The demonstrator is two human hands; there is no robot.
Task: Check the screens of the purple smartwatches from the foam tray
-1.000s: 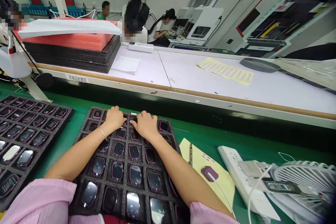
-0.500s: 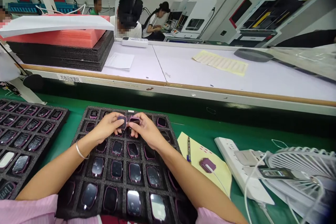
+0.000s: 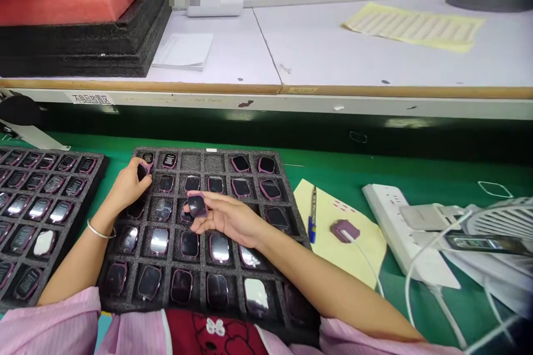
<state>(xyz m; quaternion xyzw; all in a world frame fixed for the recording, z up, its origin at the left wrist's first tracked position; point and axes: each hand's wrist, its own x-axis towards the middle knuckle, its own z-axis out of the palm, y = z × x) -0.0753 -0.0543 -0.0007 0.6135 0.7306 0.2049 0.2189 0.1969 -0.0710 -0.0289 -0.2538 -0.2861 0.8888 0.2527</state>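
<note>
A black foam tray [image 3: 206, 223] with rows of compartments lies before me, most of them holding dark-screened smartwatch cases with purple frames. At the tray's left edge, my left hand [image 3: 130, 184] pinches a smartwatch [image 3: 143, 171] at the second-row compartment; the fingers partly cover it. Over the middle of the tray, my right hand [image 3: 229, 216] holds another smartwatch [image 3: 197, 206] between thumb and fingers, its dark screen facing up. The other watches near the right hand lie in their compartments, such as a watch case [image 3: 190, 244] just below it.
A second foam tray [image 3: 62, 233] of watches lies to the left. On the right are yellow paper [image 3: 366, 258], a pen [image 3: 312, 213], a purple charger block [image 3: 345, 230] with a cable, and a white power strip [image 3: 410, 238]. Foam sheets [image 3: 75, 47] are stacked on the raised shelf [image 3: 300, 61].
My hands have moved apart from the tray's upper middle: the left to the tray's left edge, the right slightly down. Each holds a watch. The view has tilted downward.
</note>
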